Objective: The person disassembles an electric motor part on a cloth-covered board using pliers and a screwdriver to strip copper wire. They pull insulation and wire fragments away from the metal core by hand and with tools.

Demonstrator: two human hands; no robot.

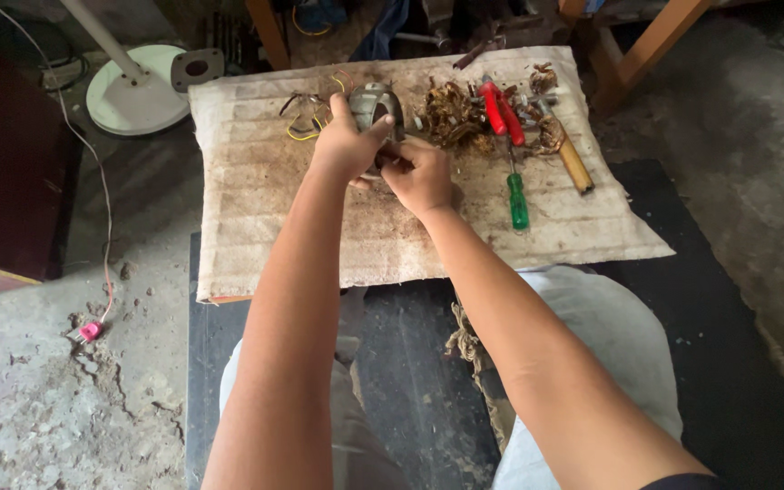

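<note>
A grey metal motor stator ring (pixel 376 104) with yellow and dark wires (pixel 306 122) trailing from it stands on edge on a worn, dirty cloth mat (pixel 265 218). My left hand (pixel 347 145) grips the ring's near left side, thumb over the rim. My right hand (pixel 424 177) is closed just below the ring, pinching something small at its lower edge; what it pinches is hidden by the fingers. Both forearms reach forward over my lap.
Right of the ring lie a heap of pulled copper winding (pixel 454 118), red-handled pliers (pixel 501 111), a green-handled screwdriver (pixel 518 198) and a wooden-handled hammer (pixel 573 161). A white fan base (pixel 133 95) stands at far left. A pink plug (pixel 90 331) with its cord lies on the cracked concrete floor.
</note>
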